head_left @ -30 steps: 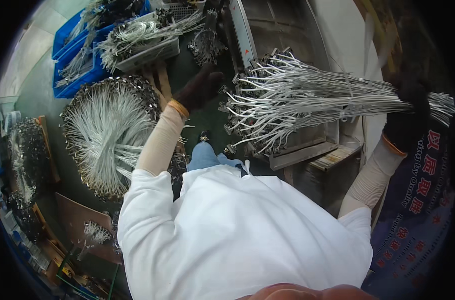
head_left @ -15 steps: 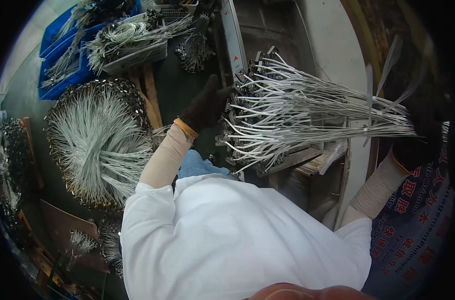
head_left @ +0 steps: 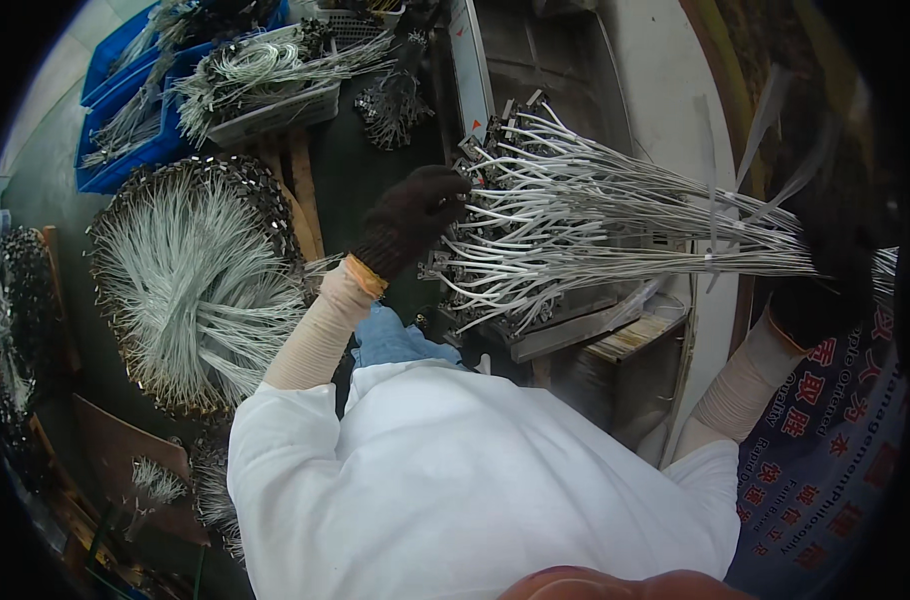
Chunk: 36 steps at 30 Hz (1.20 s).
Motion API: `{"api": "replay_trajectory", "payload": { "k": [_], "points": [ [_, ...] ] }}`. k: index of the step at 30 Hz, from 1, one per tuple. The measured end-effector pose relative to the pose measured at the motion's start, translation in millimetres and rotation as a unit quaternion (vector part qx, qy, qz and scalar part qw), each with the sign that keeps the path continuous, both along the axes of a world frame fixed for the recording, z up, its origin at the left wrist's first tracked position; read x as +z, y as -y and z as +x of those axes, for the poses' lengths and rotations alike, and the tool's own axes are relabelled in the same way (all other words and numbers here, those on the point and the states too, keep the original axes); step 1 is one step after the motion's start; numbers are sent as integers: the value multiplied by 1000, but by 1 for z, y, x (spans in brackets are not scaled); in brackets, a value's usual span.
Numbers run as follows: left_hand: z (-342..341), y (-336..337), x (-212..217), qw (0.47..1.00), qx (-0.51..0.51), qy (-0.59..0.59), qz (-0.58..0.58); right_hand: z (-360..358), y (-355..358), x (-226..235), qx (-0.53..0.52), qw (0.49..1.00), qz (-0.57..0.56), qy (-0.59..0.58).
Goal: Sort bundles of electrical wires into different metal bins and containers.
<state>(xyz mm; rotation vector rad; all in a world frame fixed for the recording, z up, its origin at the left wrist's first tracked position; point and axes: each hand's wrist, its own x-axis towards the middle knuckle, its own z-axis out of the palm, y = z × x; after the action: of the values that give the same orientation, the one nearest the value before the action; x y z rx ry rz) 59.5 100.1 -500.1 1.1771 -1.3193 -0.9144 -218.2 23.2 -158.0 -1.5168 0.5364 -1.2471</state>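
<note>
Above the dull metal basin (head_left: 570, 75) fans a glossy, thin-stranded wire bundle (head_left: 615, 215); right of the basin, the knit-gloved right hand (head_left: 830, 265) clasps it; left, the left hand (head_left: 412, 217) half-curls, its hold unclear.

likely workshop, wire bundles (head_left: 635, 207), blue crates (head_left: 125, 180)
</note>
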Motion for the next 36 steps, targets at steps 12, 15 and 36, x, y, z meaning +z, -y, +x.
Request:
{"api": "replay_trajectory", "payload": {
  "k": [12, 15, 36],
  "points": [
    [3, 22, -16, 992, -45, 108, 52, 1, 7, -16, 84, 994, -35, -64],
    [3, 26, -9, 992, -60, 59, 93, -27, 24, -17, 258, 960, -36, -101],
    [-1, 57, -20, 972, -19, 233, 6, -28, 23, -20, 112, 988, -30, -106]
  ]
}}
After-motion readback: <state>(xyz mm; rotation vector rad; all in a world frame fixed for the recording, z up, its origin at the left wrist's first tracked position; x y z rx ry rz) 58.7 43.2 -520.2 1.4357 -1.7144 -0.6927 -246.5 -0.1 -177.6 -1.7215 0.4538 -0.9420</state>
